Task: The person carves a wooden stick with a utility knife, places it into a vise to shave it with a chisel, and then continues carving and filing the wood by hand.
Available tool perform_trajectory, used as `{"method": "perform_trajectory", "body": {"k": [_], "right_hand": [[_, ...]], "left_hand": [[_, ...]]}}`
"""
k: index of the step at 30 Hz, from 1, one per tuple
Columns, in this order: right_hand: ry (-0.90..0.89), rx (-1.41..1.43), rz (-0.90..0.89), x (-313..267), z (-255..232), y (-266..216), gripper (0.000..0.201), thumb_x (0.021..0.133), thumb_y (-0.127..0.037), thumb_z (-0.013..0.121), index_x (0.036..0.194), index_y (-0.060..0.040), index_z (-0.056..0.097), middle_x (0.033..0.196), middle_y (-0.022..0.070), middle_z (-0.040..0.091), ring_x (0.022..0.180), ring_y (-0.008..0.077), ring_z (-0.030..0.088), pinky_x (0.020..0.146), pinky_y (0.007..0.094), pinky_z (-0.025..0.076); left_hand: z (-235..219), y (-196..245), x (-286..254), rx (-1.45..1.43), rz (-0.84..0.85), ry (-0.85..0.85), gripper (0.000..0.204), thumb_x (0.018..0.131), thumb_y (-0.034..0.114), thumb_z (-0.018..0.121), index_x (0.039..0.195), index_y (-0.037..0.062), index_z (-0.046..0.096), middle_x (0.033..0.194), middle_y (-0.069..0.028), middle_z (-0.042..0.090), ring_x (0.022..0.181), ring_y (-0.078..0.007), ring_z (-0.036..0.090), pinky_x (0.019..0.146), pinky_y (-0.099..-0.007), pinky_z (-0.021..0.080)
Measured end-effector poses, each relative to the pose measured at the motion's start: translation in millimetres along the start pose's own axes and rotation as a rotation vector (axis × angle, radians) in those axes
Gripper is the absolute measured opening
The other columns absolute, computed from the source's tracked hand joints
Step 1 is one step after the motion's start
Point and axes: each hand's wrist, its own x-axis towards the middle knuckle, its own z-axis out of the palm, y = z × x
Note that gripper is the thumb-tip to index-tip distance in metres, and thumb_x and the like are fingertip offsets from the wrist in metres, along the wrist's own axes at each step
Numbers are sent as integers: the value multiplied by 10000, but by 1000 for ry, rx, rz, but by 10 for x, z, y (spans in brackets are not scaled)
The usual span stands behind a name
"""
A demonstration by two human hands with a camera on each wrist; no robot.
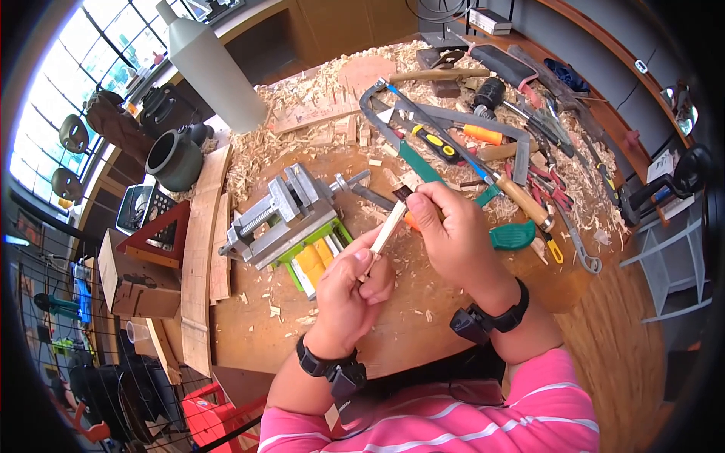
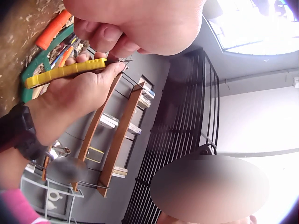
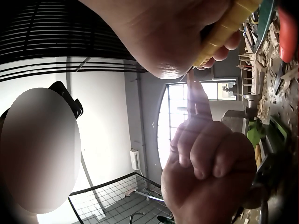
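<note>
My left hand (image 1: 355, 291) grips a slim, pale wooden stick (image 1: 388, 231), its far end slanting up towards the right hand. In my right hand (image 1: 455, 238) is a yellow-handled knife (image 2: 65, 74), fingers wrapped round the handle. The dark, pointed blade sits right at the stick's upper end, beside the right thumb. From the right wrist view, the stick (image 3: 190, 95) rises along the left index finger, and the ridged yellow handle (image 3: 224, 32) shows under the right fingers. The right hand hides most of the handle in the head view.
A metal vise (image 1: 283, 208) stands on the wooden table (image 1: 257, 332), left of the hands. Beyond lie a hacksaw (image 1: 453, 136), a wrench (image 1: 580, 245), pliers (image 1: 547, 185) and heaps of shavings (image 1: 302, 98). A tall grey bottle (image 1: 215, 72) and dark pot (image 1: 174, 160) stand far left.
</note>
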Motion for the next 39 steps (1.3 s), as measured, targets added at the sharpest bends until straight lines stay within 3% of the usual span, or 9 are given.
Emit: {"method": "perform_trajectory", "body": {"k": [8,19,29,31,33,38,39], "right_hand": [[27,-134,-90,-35,85,33,261,1083,-258,609,1028,-23,708,845,205,683,773,438,670,652,484,507],[-73,-189,-137,-138,143,33,263,1074,-262,612,978,-32,695,874,193,687,768,440,668,648,499,525],[-143,-114,-169,-233,214,-30,249,1067,-261,623,982,-40,698,852,179,686,744,414,673,625,473,529],[-169,-129,-156,-170,167,-16,247,1069,-256,621,985,-36,698,850,176,686,746,413,673,628,475,529],[-10,-84,-187,-121,149,32,240,1067,-253,624,1009,-35,705,860,178,686,756,414,677,634,477,533],[-13,-150,-178,-141,164,55,239,1062,-257,635,1041,-33,717,894,186,698,779,410,691,642,478,541],[-15,-166,-202,-153,178,60,244,1061,-260,637,1054,-32,722,900,186,702,781,406,696,642,476,544]], "left_hand": [[29,16,1,50,-9,36,621,1052,256,450,1592,-48,414,626,40,341,550,-88,287,532,-261,258],[32,-97,-7,496,193,150,547,1083,210,458,1561,-58,463,638,36,391,553,-76,335,525,-256,270],[71,-66,21,503,205,209,571,1087,235,460,1559,-84,428,676,38,414,572,-69,352,536,-252,280],[33,-86,42,418,194,95,619,1066,251,469,1583,-82,391,687,41,397,580,-65,333,545,-243,268],[97,-82,24,337,169,91,635,1056,256,473,1588,-80,383,685,43,381,584,-65,325,547,-242,262],[88,-59,18,217,139,60,646,1042,244,471,1597,-74,374,682,44,352,591,-69,308,553,-246,255],[43,-68,15,201,131,29,602,1069,195,435,1626,-20,357,696,29,372,611,-84,319,571,-256,274]]}}
